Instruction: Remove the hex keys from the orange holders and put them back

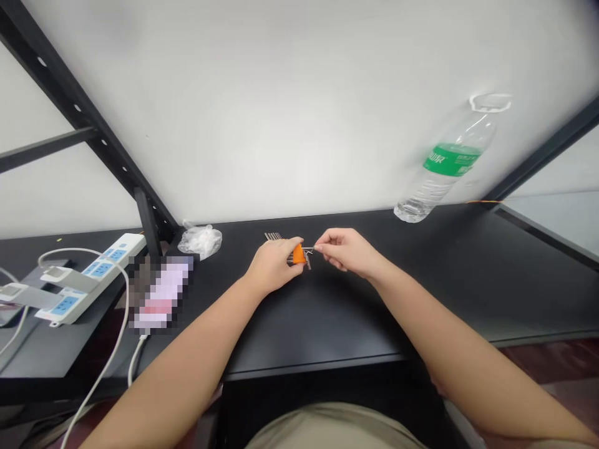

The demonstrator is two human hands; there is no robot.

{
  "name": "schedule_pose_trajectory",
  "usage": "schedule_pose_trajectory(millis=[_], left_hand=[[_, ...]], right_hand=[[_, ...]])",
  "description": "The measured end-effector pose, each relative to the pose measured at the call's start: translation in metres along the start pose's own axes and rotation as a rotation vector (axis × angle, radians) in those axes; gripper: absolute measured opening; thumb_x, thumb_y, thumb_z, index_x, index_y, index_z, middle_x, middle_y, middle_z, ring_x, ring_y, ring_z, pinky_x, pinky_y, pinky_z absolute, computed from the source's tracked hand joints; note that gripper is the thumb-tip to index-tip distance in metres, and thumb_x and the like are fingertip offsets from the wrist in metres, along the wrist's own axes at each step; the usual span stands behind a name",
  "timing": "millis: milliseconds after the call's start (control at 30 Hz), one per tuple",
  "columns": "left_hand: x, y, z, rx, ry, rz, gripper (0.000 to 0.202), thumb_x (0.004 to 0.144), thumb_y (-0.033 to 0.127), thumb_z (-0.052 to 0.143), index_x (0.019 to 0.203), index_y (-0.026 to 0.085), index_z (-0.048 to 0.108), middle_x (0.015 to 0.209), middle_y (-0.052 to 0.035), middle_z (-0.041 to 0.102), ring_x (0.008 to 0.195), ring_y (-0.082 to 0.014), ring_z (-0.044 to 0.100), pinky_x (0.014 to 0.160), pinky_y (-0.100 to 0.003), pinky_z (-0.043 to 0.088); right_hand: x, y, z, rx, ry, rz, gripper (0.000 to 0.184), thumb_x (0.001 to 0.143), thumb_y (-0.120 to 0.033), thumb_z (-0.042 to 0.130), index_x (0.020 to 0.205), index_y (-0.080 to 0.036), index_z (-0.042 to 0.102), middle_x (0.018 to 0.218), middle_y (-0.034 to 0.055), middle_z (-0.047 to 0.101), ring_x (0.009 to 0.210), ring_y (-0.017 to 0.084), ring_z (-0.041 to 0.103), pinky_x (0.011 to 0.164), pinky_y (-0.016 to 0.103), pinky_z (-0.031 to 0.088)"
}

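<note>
Power strip: far left, white with blue sockets, adapters plugged in.
Phone-like device: left, screen masked, a white cable at its near end.
Plastic bag: clear and crumpled, at the far edge of the black desktop.
Left hand: thumb and forefinger pinching the orange holder; remaining fingers hidden from where I stand.
Orange holder: far half of the desktop, between the hands; slim metal rods, apparently hex keys, show to its left.
Single rod: bridges holder and right hand. Step, as judged: working this rod at the holder, inward or outward I cannot tell. The next move calls for a steady holder and straight alignment.
Right hand: thumb and forefinger pressed together on the rod's end, other fingers curled.
Water bottle: far right, green-labelled, by the wall.
</note>
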State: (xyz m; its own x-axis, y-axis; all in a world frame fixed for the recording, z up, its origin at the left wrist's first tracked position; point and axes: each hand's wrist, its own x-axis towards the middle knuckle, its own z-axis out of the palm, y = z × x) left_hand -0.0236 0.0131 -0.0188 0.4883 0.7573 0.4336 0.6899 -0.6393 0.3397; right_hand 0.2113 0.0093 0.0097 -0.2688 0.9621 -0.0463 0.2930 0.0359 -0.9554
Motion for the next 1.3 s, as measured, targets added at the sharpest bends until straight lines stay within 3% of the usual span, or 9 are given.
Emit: schedule_pose_trajectory(millis=[300,433,533,600,667,767,867,1033,1300], left_hand=[[0.003,0.015,0.003,0.110,-0.021,-0.023,0.044,0.084,0.034,0.069,0.128,0.025,0.064,0.104,-0.0051,0.075,0.096,-0.0239,0.071,0.088,-0.035,0.055],[0.002,0.010,0.003,0.131,0.002,-0.064,0.048,0.084,0.034,0.070,0.131,0.026,0.062,0.111,-0.0057,0.076,0.101,-0.0256,0.071,0.094,-0.039,0.054],[0.000,0.003,0.001,0.121,0.007,-0.085,0.051,0.084,0.035,0.071,0.133,0.025,0.062,0.120,-0.0073,0.074,0.104,-0.0270,0.071,0.099,-0.042,0.053],[-0.001,0.000,0.000,0.108,0.002,-0.095,0.052,0.084,0.036,0.071,0.134,0.024,0.062,0.123,-0.0078,0.074,0.105,-0.0277,0.071,0.101,-0.044,0.052],[-0.001,-0.002,-0.002,0.096,0.004,-0.107,0.053,0.085,0.037,0.071,0.135,0.024,0.062,0.122,-0.0072,0.074,0.107,-0.0280,0.071,0.101,-0.044,0.052],[0.001,-0.004,-0.004,0.067,0.003,-0.113,0.056,0.085,0.035,0.070,0.139,0.024,0.059,0.121,-0.0062,0.074,0.109,-0.0264,0.071,0.099,-0.041,0.053],[0.002,-0.005,-0.006,0.035,-0.017,-0.113,0.062,0.085,0.033,0.069,0.144,0.023,0.054,0.124,-0.0066,0.073,0.110,-0.0247,0.070,0.098,-0.037,0.054],[0.002,-0.002,-0.010,-0.012,0.000,-0.147,0.062,0.082,0.026,0.071,0.141,0.025,0.050,0.126,-0.0066,0.072,0.106,-0.0256,0.072,0.094,-0.037,0.056],[0.002,0.002,-0.013,-0.018,0.006,-0.199,0.044,0.081,0.028,0.071,0.123,0.026,0.054,0.103,-0.0036,0.075,0.088,-0.0242,0.073,0.077,-0.034,0.057]], right_hand=[[0.010,0.009,0.030,0.193,0.109,0.053,0.038,0.080,-0.051,0.079,0.080,-0.020,0.058,0.064,0.0003,0.064,0.036,0.007,0.044,0.029,0.020,0.032],[0.003,0.005,0.037,0.240,0.094,0.042,0.040,0.084,-0.056,0.074,0.079,-0.019,0.061,0.065,0.0003,0.061,0.037,0.006,0.042,0.031,0.020,0.031],[-0.005,0.000,0.037,0.164,-0.032,0.046,0.041,0.089,-0.056,0.068,0.104,-0.018,0.071,0.065,-0.0010,0.060,0.037,0.007,0.040,0.032,0.022,0.030],[-0.008,-0.001,0.034,0.058,-0.132,0.040,0.050,0.092,-0.054,0.064,0.129,-0.021,0.067,0.062,-0.0028,0.058,0.037,0.008,0.040,0.035,0.023,0.031],[-0.007,0.001,0.029,-0.073,-0.161,-0.027,0.051,0.096,-0.050,0.061,0.138,-0.022,0.064,0.062,-0.0026,0.059,0.044,0.011,0.047,0.043,0.025,0.039],[0.001,0.012,0.018,-0.342,-0.016,-0.228,0.034,0.099,-0.038,0.056,0.123,-0.022,0.074,0.083,0.0036,0.068,0.071,0.016,0.062,0.070,0.030,0.051],[0.008,0.024,0.012,-0.703,0.038,-0.371,0.030,0.095,-0.024,0.058,0.119,-0.024,0.076,0.106,0.0077,0.067,0.090,0.020,0.064,0.084,0.033,0.049],[0.005,0.026,0.018,-1.039,-0.068,-0.369,0.024,0.095,-0.020,0.054,0.105,-0.022,0.075,0.106,0.0084,0.062,0.083,0.018,0.060,0.073,0.029,0.044],[0.000,0.014,0.014,-0.867,-0.106,-0.165,0.006,0.075,-0.017,0.066,0.073,-0.020,0.062,0.080,0.0031,0.066,0.067,0.016,0.059,0.060,0.027,0.039]])
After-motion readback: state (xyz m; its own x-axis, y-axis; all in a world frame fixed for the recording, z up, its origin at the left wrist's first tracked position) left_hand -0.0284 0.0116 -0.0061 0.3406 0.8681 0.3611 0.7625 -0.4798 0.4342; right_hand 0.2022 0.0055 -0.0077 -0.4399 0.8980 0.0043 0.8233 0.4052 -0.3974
